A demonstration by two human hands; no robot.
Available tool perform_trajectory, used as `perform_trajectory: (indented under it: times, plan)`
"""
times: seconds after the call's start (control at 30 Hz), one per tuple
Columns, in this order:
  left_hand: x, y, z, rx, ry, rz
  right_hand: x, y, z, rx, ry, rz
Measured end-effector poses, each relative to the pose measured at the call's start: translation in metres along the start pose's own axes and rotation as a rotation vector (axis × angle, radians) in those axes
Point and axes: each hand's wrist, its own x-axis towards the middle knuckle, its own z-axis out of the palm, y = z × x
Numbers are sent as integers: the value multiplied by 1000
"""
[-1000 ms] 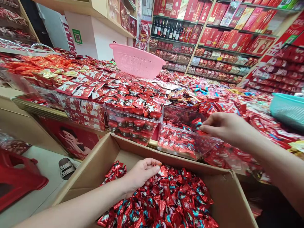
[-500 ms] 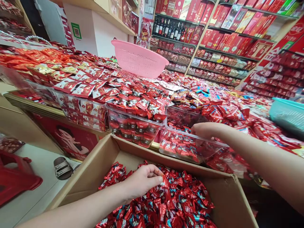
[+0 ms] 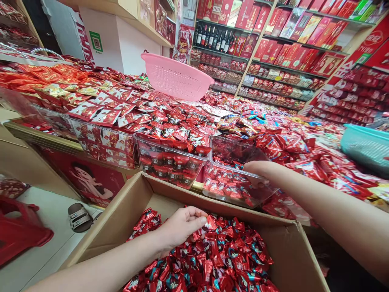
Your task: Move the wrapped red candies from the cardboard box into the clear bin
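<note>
Over an open cardboard box (image 3: 120,217), my left hand (image 3: 182,227) pinches a red-wrapped candy (image 3: 210,223) between thumb and fingers. Beneath it lies a heap of red foil candies (image 3: 206,263) with blue and dark print. My right hand (image 3: 258,170) reaches down into a clear plastic bin (image 3: 226,198), where similar candies stand in rows behind the front wall. Its fingers look curled and show dimly through the plastic; what they hold, if anything, is hidden.
To the left stands another clear bin full of red-and-black packets (image 3: 172,166). A pink basket (image 3: 178,77) sits on the candy display, and a turquoise basket (image 3: 364,148) is at the right. A red stool (image 3: 22,227) and a sandal (image 3: 79,217) are on the floor.
My left hand has shifted slightly left and up with the candy, which now lies more sideways. My right hand has dipped a little lower in the bin. The view has moved slightly.
</note>
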Motion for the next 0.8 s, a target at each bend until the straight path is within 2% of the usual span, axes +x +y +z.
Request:
perform_trajectory:
  times: [0.07,0.13,0.2,0.27,0.3,0.4,0.47,0.53,0.63,0.8]
  plan:
    - [-2,4,0,-131,-14,1,-3,3,-5,-18,123,-23]
    - [-5,8,1,-222,-25,33,-18,3,-13,-40,295,-44]
    - [-7,11,1,-259,-31,80,-45,-4,-15,3,540,-120]
    - [-9,12,2,-252,-30,122,-76,-18,-4,181,733,-274]
    - [-10,12,3,-242,-31,136,-91,-27,7,315,734,-371]
    - [-11,10,7,-204,-38,147,-120,-56,56,597,518,-471]
    - [-12,7,10,-179,-25,139,-124,-67,87,707,381,-518]
    - [-12,4,13,-145,2,118,-122,-69,107,801,315,-535]
    - [-12,2,18,-98,0,92,-119,-60,116,955,256,-506]
    - [-15,12,21,-158,4,167,-119,-45,108,1345,93,-458]
